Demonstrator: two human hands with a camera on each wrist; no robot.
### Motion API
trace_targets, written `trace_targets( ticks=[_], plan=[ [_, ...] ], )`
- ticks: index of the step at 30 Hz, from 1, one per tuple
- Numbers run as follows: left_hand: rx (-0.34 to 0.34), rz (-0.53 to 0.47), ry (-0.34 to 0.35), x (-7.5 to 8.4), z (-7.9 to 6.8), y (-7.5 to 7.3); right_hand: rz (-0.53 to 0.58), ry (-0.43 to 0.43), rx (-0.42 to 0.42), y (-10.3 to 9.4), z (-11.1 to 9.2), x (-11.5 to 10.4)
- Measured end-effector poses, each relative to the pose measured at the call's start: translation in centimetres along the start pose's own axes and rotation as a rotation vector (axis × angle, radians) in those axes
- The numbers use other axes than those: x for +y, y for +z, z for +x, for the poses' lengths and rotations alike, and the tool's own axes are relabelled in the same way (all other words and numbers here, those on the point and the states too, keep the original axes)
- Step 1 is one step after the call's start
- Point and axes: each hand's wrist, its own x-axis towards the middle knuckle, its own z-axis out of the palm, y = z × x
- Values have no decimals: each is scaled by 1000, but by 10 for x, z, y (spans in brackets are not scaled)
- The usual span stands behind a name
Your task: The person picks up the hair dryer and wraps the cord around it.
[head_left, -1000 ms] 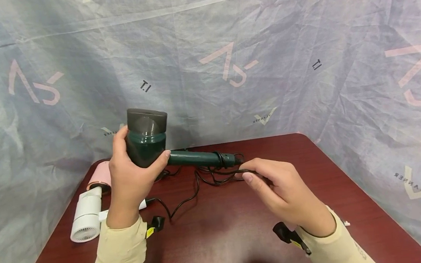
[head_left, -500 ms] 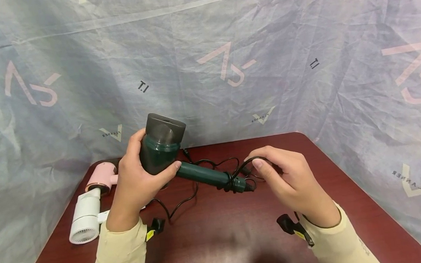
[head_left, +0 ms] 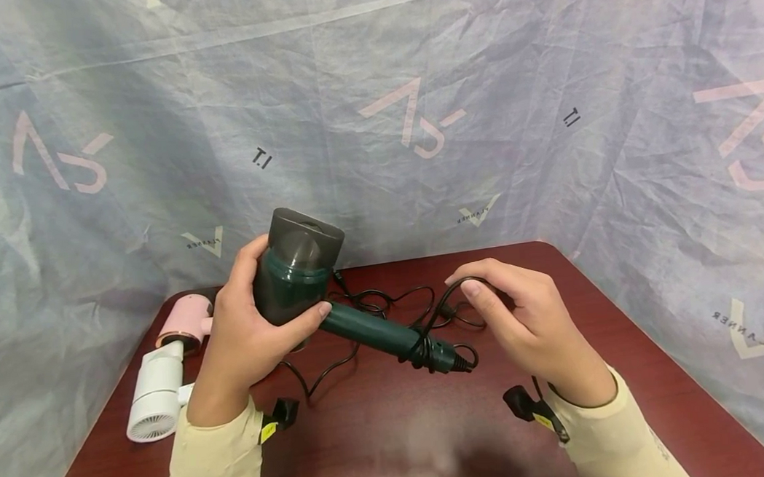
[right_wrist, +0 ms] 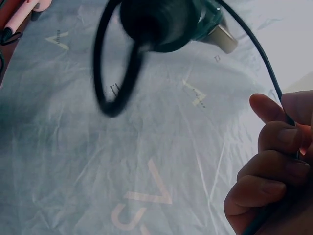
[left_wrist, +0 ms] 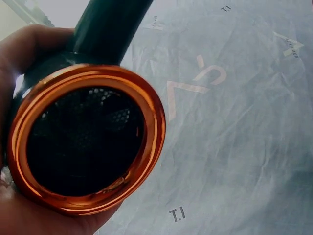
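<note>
My left hand (head_left: 249, 319) grips the barrel of a dark green hair dryer (head_left: 290, 291), held above the table with its grey flat nozzle (head_left: 306, 236) tilted up. The handle slants down to the right, and black power cord is wound round its lower end. In the left wrist view a copper ring (left_wrist: 159, 132) circles the dryer's dark rear intake. My right hand (head_left: 524, 310) pinches the black cord (head_left: 438, 304) between thumb and forefinger, right of the handle. The right wrist view shows the other fingers curled on the cord (right_wrist: 261, 54) as well.
A pink hair dryer (head_left: 190, 316) and a white hair dryer (head_left: 155, 398) lie at the left of the dark red table (head_left: 380, 428). More black cord (head_left: 414, 290) loops on the table behind the green handle. A grey printed cloth (head_left: 349, 124) hangs around the table.
The green hair dryer has moved right, and its handle end has tipped down toward the front. My right hand has risen slightly with the cord, which now arcs up from the handle.
</note>
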Motion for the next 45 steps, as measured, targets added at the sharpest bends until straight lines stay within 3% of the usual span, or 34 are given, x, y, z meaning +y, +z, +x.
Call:
trace_targets(
  ticks=[11,20,27,34,41,45],
  plan=[
    [0,-43,-7,5,-2,-4,-36,70,-32,-1,-3,3],
    [11,-218,12,8,-2,-7,-44,158,-99,2,-4,6],
    [51,-308,91,9,-2,-6,-14,209,-145,8,-6,10],
    [95,-393,108,10,-2,-5,-25,265,-220,18,-5,16],
    [172,-438,106,12,-2,-7,105,322,-309,30,-8,16],
    [216,-483,95,14,0,-7,90,329,-343,37,-9,16]
  ],
)
